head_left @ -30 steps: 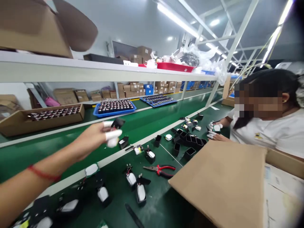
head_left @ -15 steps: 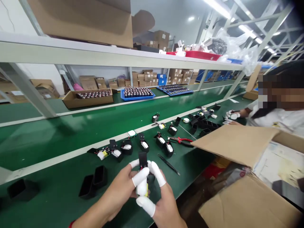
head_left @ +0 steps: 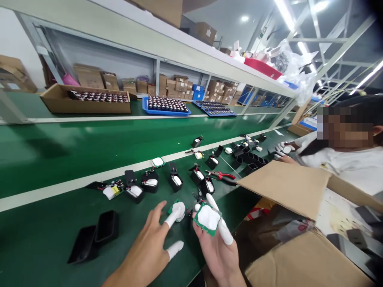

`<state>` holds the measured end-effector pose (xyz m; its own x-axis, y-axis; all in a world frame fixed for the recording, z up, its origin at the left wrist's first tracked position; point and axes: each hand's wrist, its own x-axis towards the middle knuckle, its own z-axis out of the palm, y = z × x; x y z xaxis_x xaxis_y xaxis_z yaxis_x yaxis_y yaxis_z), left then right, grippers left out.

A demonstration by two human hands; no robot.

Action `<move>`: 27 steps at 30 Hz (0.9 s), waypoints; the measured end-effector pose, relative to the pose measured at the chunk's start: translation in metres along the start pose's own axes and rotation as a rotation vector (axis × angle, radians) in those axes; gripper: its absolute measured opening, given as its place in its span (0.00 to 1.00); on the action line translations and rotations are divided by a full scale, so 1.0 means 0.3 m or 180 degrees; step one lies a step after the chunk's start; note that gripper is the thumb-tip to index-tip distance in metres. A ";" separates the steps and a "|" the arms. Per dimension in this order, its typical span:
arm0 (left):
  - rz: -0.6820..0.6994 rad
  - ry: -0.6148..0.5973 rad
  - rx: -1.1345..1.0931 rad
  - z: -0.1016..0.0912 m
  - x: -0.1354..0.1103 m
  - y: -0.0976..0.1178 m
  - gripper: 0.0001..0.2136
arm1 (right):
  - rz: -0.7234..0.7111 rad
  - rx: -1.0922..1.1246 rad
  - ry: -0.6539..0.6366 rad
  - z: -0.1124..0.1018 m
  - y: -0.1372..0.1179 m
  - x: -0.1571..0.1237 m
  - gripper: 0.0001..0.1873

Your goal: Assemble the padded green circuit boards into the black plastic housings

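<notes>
Hands apart: right hand [head_left: 219, 248] pinches green board [head_left: 208, 218] pad-up, likely for inspection; left hand [head_left: 149, 250], nine o'clock, touches second board [head_left: 180, 209].

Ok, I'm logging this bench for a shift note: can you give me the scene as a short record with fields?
Left hand: open, index fingertip on small white part
Right hand: holds green board with white pad
Near left: two black cases
Behind: black units, red pliers
Right: cardboard box, co-worker's hands
</notes>
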<state>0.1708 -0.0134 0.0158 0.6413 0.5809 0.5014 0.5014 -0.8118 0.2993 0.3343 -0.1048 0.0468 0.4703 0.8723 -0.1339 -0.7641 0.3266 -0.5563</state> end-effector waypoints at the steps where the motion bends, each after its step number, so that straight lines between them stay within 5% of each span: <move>1: 0.0192 0.0039 0.0111 0.027 0.004 0.007 0.21 | 0.0159 0.0187 0.0304 0.004 -0.008 0.010 0.18; 4: 0.0422 0.0003 0.0033 0.064 0.036 0.024 0.09 | 0.0467 0.0572 0.1037 0.014 -0.023 0.026 0.25; 6: 0.0445 0.0019 -0.0092 0.062 0.047 0.018 0.16 | 0.0552 0.0611 0.1085 0.012 -0.029 0.032 0.26; 11: -0.0008 0.0036 -0.0053 0.036 -0.004 -0.015 0.13 | 0.0054 -0.0047 -0.0313 -0.030 -0.028 0.041 0.14; 15: -0.0080 0.0073 0.0012 0.006 -0.027 0.003 0.14 | -0.0108 -0.0341 0.0538 -0.060 -0.020 0.029 0.22; 19: -0.0066 0.0207 0.0049 -0.097 -0.026 -0.024 0.11 | -0.0152 -0.0318 0.0925 -0.059 -0.041 0.002 0.44; 22: -0.0191 0.0181 0.0963 -0.209 -0.069 -0.098 0.12 | -0.0091 -0.0495 0.1088 -0.060 -0.061 -0.019 0.49; 27: -0.0274 -0.0109 0.1460 -0.286 -0.144 -0.191 0.13 | 0.0014 -0.0559 0.0153 -0.065 -0.031 -0.031 0.46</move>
<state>0.0644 0.0029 0.0466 0.6010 0.6528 0.4612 0.7537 -0.6550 -0.0551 0.3456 -0.1229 0.0372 0.4908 0.8538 -0.1735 -0.6794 0.2504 -0.6897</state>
